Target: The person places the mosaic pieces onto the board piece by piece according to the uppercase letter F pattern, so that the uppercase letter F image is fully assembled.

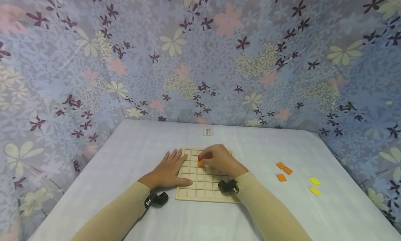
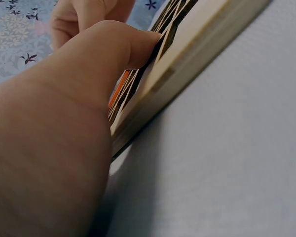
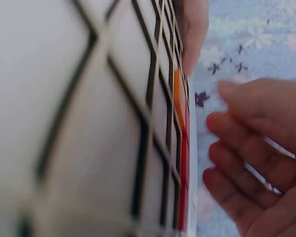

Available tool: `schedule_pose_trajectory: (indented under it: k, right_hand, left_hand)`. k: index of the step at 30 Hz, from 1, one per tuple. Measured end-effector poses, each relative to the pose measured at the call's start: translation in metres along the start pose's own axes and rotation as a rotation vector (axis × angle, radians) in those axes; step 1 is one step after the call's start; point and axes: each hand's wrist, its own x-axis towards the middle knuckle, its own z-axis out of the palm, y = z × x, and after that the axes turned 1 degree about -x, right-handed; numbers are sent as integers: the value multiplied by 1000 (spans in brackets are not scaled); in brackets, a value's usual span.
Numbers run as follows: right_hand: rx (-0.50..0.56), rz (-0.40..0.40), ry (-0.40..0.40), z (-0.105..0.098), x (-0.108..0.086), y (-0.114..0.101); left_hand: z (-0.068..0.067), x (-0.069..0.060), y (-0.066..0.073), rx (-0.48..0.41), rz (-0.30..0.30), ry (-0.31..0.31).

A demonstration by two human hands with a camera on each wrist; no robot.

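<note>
A wooden grid board (image 1: pixel 200 194) lies on the white table. The left hand (image 1: pixel 169 169) rests with spread fingers on its left edge, the thumb on the board; in the left wrist view the thumb of the left hand (image 2: pixel 108 49) touches the grid. Over the upper middle cells is the right hand (image 1: pixel 219 159), beside an orange tile (image 1: pixel 201 163) and a partly covered red one. In the right wrist view the right hand (image 3: pixel 251 153) has relaxed fingers apart from the board, nothing between them; an orange tile (image 3: pixel 177 96) and red tiles (image 3: pixel 183 182) sit in the grid.
Orange tiles (image 1: pixel 281 178) and two yellow tiles (image 1: pixel 315 191) lie on the table to the right of the board. A small card (image 1: pixel 208 132) with a coloured grid pattern lies behind the board. Flowered cloth (image 1: pixel 200 60) hangs behind the table.
</note>
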Motion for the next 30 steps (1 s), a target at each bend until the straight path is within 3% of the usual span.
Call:
schedule_pose_trajectory:
  k: [6,15,23,30]
  right_hand:
    - [37,84,81,-21,-17,21]
    - [50,246,169,-52,-59,60]
    - [0,282,218,-75,-93,80]
    - [-40,341,204,-92,-117,95]
  left_hand:
    - [2,0,2,1,-5,6]
    - [6,1,0,7,-9,5]
    - [7,2,-3,11,-3,15]
    - [3,1,-1,4,-4,9]
